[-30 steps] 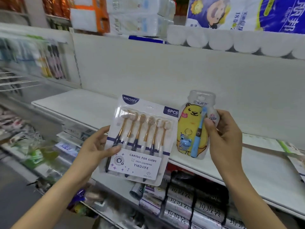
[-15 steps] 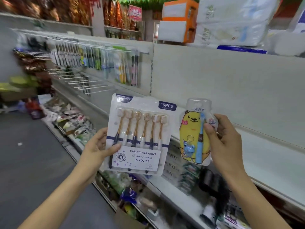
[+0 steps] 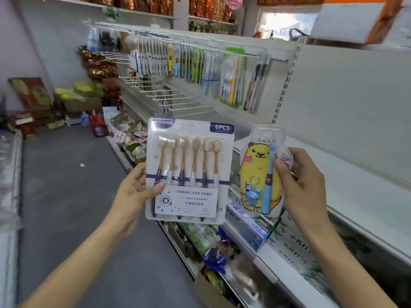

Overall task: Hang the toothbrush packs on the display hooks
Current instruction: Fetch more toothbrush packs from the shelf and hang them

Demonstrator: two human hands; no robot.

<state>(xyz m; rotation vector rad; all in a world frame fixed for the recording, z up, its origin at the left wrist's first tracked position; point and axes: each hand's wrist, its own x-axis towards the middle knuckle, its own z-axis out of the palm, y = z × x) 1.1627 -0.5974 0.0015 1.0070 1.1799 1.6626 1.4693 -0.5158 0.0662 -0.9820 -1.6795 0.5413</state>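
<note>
Left hand [image 3: 133,192] gripped the 6-piece toothbrush pack [image 3: 189,170] by its left edge, thumb [image 3: 155,188] pressed on the front, other fingers curled behind; pack upright, facing the camera, at frame centre. Right hand [image 3: 300,185] pinched the kids' bear toothbrush pack [image 3: 260,174] by its right edge, thumb on the front over the blue brush handle, fingers curled round the back; pack upright, just at 3 o'clock of the 6-piece pack, the two apart with a narrow gap. Both packs were held in the air, off any hook. Display hooks [image 3: 184,101] stuck out from the white back panel at 12 o'clock of the packs, well apart from them; lower rows bare wire, the top row carrying hanging toothbrush packs [image 3: 231,83], blurred. White shelf [image 3: 355,196] ran at 3 o'clock behind the right hand. Boxed toothpaste [image 3: 244,216] sat on a lower shelf at 6 o'clock of the bear pack. Grey floor [image 3: 66,196] at 9 o'clock, with mixed goods stacked at the aisle's far end, too blurred to name.
</note>
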